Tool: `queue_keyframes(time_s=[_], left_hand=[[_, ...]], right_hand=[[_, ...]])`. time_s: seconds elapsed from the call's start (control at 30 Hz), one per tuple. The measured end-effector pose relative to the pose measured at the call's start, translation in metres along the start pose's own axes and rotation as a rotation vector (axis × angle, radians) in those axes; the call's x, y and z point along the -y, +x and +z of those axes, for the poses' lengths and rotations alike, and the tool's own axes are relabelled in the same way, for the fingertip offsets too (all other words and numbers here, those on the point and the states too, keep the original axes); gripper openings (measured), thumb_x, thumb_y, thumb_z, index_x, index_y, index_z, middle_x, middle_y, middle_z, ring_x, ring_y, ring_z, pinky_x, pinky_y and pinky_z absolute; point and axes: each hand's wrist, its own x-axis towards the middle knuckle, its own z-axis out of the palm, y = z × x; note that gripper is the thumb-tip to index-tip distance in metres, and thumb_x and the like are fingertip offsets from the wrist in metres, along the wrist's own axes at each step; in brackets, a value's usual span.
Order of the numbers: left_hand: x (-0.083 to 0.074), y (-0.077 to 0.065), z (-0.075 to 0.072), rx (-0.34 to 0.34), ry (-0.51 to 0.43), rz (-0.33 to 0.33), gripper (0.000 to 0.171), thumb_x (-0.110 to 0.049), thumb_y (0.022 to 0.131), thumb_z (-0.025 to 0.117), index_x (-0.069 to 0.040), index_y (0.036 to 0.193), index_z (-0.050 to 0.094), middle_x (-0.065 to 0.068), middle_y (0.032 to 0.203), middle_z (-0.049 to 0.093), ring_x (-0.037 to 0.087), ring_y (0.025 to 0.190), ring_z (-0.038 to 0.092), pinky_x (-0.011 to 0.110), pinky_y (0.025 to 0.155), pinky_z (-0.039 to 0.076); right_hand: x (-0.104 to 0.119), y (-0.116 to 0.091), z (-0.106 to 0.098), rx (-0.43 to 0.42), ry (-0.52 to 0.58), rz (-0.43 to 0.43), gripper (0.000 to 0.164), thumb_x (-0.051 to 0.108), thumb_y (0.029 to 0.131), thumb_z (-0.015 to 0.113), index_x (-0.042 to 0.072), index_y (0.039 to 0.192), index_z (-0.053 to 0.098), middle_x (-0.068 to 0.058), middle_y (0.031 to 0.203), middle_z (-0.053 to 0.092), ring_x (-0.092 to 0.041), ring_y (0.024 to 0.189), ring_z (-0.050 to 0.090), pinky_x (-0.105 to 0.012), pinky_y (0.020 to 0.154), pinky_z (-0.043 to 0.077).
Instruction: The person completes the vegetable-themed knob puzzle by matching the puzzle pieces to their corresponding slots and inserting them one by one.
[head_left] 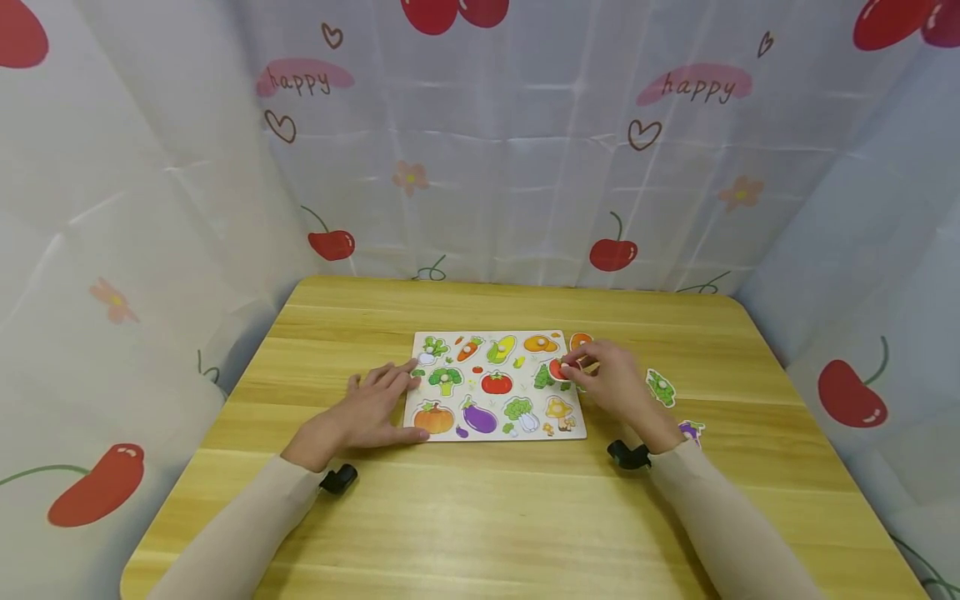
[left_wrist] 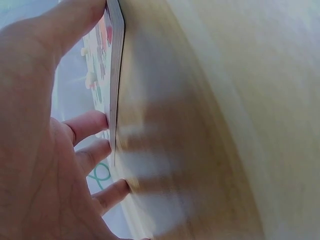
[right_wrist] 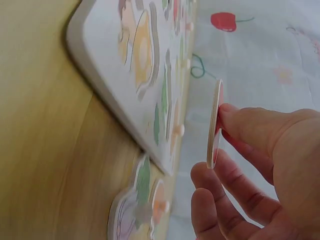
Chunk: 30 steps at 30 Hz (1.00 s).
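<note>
A vegetable puzzle board (head_left: pixel 486 336) lies on the table. My left hand (head_left: pixel 367 408) rests along its left side, fingers spread, thumb at the near edge; in the left wrist view the thumb and fingertips touch the board's edge (left_wrist: pixel 118 75). Over the board's right part, my right hand (head_left: pixel 611 383) pinches a red tomato puzzle piece (head_left: pixel 556 369) between thumb and fingers. The right wrist view shows this tomato piece (right_wrist: pixel 214 125) edge-on, held clear of the board. A red tomato picture (head_left: pixel 497 383) is on the board's middle.
An orange piece (head_left: pixel 581 340) lies beyond the board's right edge, partly behind my right hand. A green-and-white leafy piece (right_wrist: pixel 127 210) is near it. Further right are a green asparagus piece (head_left: pixel 662 388) and a purple eggplant piece (head_left: pixel 692 429), partly covered by my wrist. A printed curtain (head_left: pixel 487 208) surrounds the table.
</note>
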Motion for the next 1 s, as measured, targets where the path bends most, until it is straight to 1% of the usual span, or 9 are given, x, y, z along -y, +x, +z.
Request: queue_keyframes(time_s=[0.13, 0.27, 0.37, 0.5, 0.6, 0.73, 0.87, 1.0], left_hand=[[0.000, 0.000, 0.000, 0.003, -0.001, -0.002, 0.104, -0.079, 0.098, 0.079, -0.011, 0.172, 0.053, 0.010, 0.196, 0.026, 0.056, 0.175, 0.031, 0.099, 0.123, 0.026], [0.000, 0.000, 0.000, 0.002, -0.005, -0.003, 0.104, -0.079, 0.098, 0.079, -0.011, 0.172, 0.053, 0.010, 0.196, 0.026, 0.056, 0.176, 0.030, 0.100, 0.123, 0.025], [0.000, 0.000, 0.000, 0.000, -0.005, -0.002, 0.104, -0.080, 0.098, 0.079, -0.011, 0.172, 0.052, 0.010, 0.196, 0.026, 0.056, 0.175, 0.031, 0.100, 0.123, 0.025], [0.000, -0.001, 0.000, -0.002, -0.006, 0.001, 0.105, -0.080, 0.098, 0.079, -0.011, 0.172, 0.052, 0.010, 0.196, 0.026, 0.056, 0.175, 0.031, 0.100, 0.123, 0.025], [0.001, 0.000, 0.001, -0.004, -0.006, 0.003, 0.105, -0.080, 0.098, 0.079, -0.010, 0.172, 0.053, 0.010, 0.196, 0.026, 0.056, 0.176, 0.031, 0.100, 0.123, 0.024], [0.001, 0.000, 0.001, -0.003, -0.002, 0.001, 0.104, -0.081, 0.098, 0.078, -0.011, 0.171, 0.053, 0.010, 0.196, 0.026, 0.055, 0.176, 0.031, 0.100, 0.123, 0.025], [0.001, 0.000, 0.001, -0.001, 0.003, 0.000, 0.103, -0.080, 0.098, 0.079, -0.011, 0.171, 0.054, 0.010, 0.196, 0.026, 0.055, 0.176, 0.031, 0.100, 0.123, 0.025], [0.000, 0.000, 0.001, 0.001, 0.003, 0.003, 0.103, -0.079, 0.098, 0.079, -0.011, 0.171, 0.054, 0.011, 0.196, 0.026, 0.056, 0.175, 0.031, 0.100, 0.123, 0.025]], right_hand=[[0.009, 0.005, 0.010, 0.019, -0.002, -0.019, 0.010, 0.016, 0.103, 0.092, 0.010, 0.108, 0.088, -0.012, 0.110, 0.084, -0.035, 0.104, 0.084, -0.048, 0.086, 0.069], [0.020, 0.009, 0.020, 0.047, -0.002, -0.030, 0.010, 0.017, 0.103, 0.092, 0.010, 0.108, 0.088, -0.010, 0.110, 0.085, -0.034, 0.105, 0.084, -0.049, 0.089, 0.066], [0.029, 0.012, 0.028, 0.076, -0.004, -0.018, 0.011, 0.020, 0.103, 0.092, 0.011, 0.108, 0.088, -0.009, 0.112, 0.084, -0.031, 0.107, 0.082, -0.049, 0.093, 0.065], [0.040, 0.015, 0.039, 0.121, -0.002, -0.003, 0.012, 0.022, 0.104, 0.092, 0.012, 0.109, 0.089, -0.007, 0.115, 0.083, -0.027, 0.106, 0.079, -0.048, 0.095, 0.064], [0.046, 0.019, 0.047, 0.134, 0.001, -0.018, 0.011, 0.023, 0.104, 0.092, 0.013, 0.108, 0.089, -0.007, 0.114, 0.083, -0.025, 0.103, 0.078, -0.046, 0.094, 0.064], [0.054, 0.023, 0.053, 0.129, -0.010, -0.046, 0.010, 0.023, 0.104, 0.092, 0.014, 0.105, 0.089, -0.006, 0.107, 0.082, -0.025, 0.099, 0.078, -0.044, 0.090, 0.063], [0.061, 0.028, 0.058, 0.154, -0.007, -0.037, 0.009, 0.022, 0.105, 0.091, 0.013, 0.104, 0.088, -0.006, 0.107, 0.082, -0.024, 0.099, 0.076, -0.044, 0.090, 0.063], [0.064, 0.031, 0.064, 0.181, 0.023, -0.012, 0.007, 0.020, 0.105, 0.090, 0.013, 0.104, 0.088, -0.006, 0.106, 0.079, -0.020, 0.094, 0.071, -0.038, 0.084, 0.059]])
